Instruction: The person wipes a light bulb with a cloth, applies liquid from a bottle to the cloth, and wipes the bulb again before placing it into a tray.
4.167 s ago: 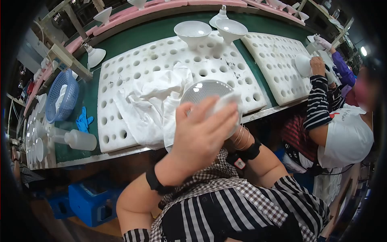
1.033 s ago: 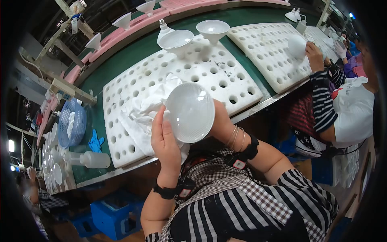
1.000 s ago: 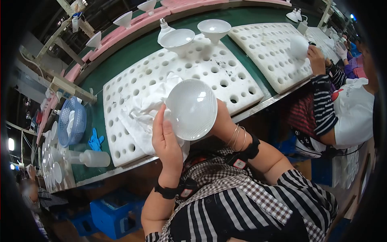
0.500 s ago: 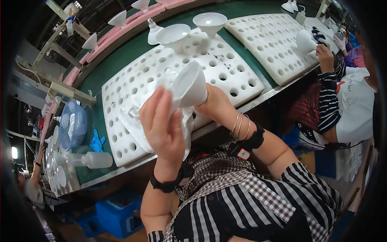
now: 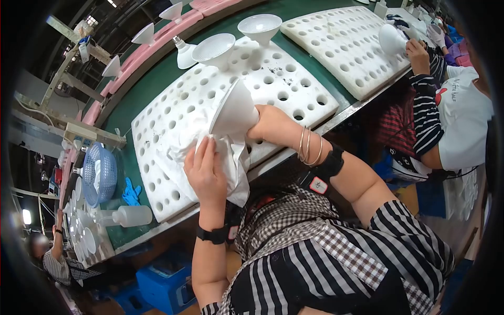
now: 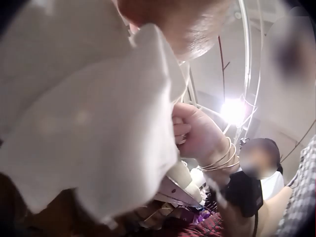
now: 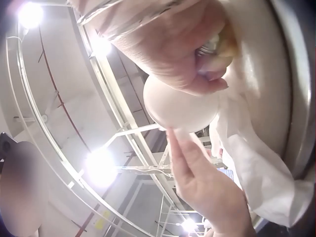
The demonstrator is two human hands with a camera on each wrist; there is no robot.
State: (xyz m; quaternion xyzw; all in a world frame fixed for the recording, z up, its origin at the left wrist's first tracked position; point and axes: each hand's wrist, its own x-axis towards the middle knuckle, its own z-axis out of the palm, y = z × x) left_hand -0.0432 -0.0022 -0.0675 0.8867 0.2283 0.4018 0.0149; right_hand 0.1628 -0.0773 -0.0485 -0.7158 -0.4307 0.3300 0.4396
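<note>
A white cone-shaped lamp (image 5: 235,111), seen from its side in the head view, tilts above the holed foam board (image 5: 181,97). My right hand (image 5: 278,126) grips its narrow end; in the right wrist view the right hand (image 7: 168,52) has fingers curled round the metallic base. My left hand (image 5: 206,170) holds crumpled white cloth (image 5: 237,176) by the lamp's lower rim, its thumb hidden. Cloth (image 6: 94,128) fills much of the left wrist view, below the left hand (image 6: 173,22). In the right wrist view, left fingertips meet the white reflector (image 7: 180,106).
Two lamps (image 5: 214,50) (image 5: 260,27) stand in the board's back edge, another lies beside them. At left are a blue basket (image 5: 100,176), a blue glove (image 5: 131,193) and a white bottle (image 5: 134,216). A second board (image 5: 346,52) and a coworker are at right.
The lamp has turned from its open face toward the camera to its side and moved left. The left hand has come down off it and taken hold of the cloth.
</note>
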